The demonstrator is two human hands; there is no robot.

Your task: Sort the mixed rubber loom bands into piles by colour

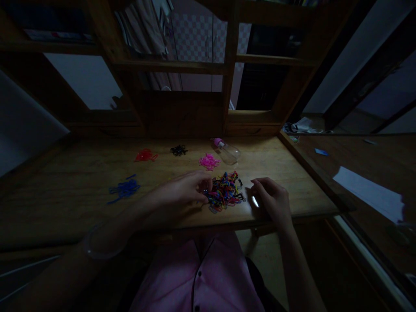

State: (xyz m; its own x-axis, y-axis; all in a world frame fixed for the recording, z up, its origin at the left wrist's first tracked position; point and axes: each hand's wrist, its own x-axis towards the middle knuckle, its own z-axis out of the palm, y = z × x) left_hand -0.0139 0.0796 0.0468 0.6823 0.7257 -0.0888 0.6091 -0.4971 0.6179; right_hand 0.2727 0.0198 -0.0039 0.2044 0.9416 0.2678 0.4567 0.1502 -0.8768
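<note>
A mixed pile of small colored loops [225,193], which look like hair elastics, lies near the desk's front edge. My left hand [195,186] reaches over the pile's left side, with thumb and fingers curled in against the loops; what sits between them is too dark to make out. To the right of the pile, my right hand [271,197] rests low over the desk, its fingers bent and drawn together near the thumb. Anything in that pinch is hidden. Separate heaps lie around: pink loops [209,161], black loops [178,150], red loops [145,155] and blue loops [125,188].
Behind the pile a clear bulb-shaped bottle [230,154] with a pink cap lies on its side. The wooden desk [65,182] is backed by a shelf frame [182,67]. On the surface at right are white paper [368,193] and a blue card [321,152].
</note>
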